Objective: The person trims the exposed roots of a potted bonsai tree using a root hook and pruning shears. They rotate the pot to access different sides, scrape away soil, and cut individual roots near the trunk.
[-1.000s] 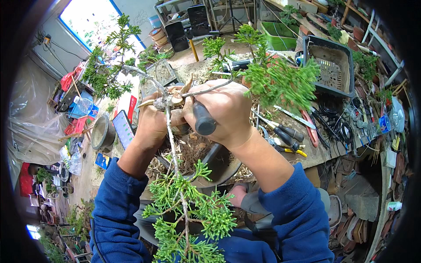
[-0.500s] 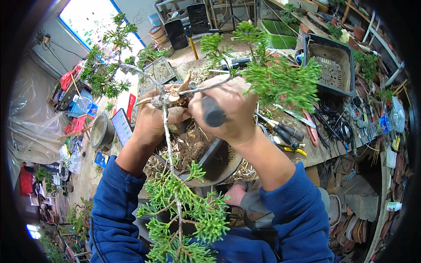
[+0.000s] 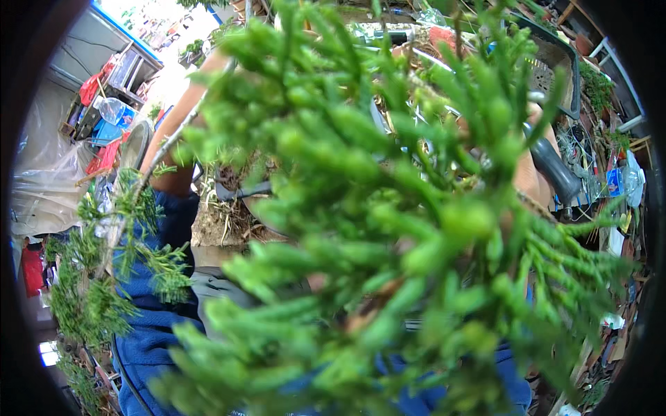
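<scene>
Filling most of the head view, a blurred spray of green scaly foliage [image 3: 388, 208] hangs right against the lens and hides nearly everything behind it; it belongs to a small potted conifer whose soil and roots [image 3: 225, 222] show through a gap at centre left; a thin bare branch [image 3: 166, 149] runs up from lower left past the left forearm [image 3: 177, 132], which rises in a blue sleeve [image 3: 163, 277] toward the top of the picture; the left hand itself is lost behind the greenery, so I cannot tell whether it is spread or gripping; at the right edge of the foliage the right hand [image 3: 531, 166] shows only in part, wrapped about the dark handle of a tool [image 3: 555, 170], fingers hidden by leaves; a second, sharper sprig of the same plant [image 3: 104, 270] droops at the left beside the sleeve; a grey patch of clothing [image 3: 215, 291] sits below the soil; behind, at upper right, a dark slatted plastic crate [image 3: 555, 59] stands on the cluttered tabletop [image 3: 590, 152], with tangled wire and small tools near it, too blurred to name singly; at far left lie clear plastic sheeting [image 3: 41, 187] and red and blue odds [image 3: 100, 125], well apart from both hands.
</scene>
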Demonstrator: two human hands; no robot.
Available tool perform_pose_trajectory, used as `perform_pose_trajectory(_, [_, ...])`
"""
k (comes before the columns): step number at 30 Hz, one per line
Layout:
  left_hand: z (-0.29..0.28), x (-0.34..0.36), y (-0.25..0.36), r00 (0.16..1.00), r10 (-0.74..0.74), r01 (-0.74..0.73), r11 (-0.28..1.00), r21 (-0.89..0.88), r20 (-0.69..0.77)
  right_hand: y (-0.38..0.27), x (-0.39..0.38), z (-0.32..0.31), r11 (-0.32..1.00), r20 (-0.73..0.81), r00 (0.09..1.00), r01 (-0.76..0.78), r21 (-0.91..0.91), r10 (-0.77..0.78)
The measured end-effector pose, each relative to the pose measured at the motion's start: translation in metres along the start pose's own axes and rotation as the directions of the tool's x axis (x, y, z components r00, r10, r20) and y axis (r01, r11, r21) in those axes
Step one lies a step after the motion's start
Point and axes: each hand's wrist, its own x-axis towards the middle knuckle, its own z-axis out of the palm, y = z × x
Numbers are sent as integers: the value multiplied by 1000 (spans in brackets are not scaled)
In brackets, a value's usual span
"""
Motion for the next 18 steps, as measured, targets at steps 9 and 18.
perform_pose_trajectory(9, [49, -36, 49, 950, -109, 158, 976, 151, -291, -36, -31, 9, 900, 44, 899, -436, 15, 435])
perform_pose_trajectory(18, [36, 13, -36, 949, 312, -315, 947, -59, -45, 5, -75, 7, 993, 335, 939, -108, 55, 83])
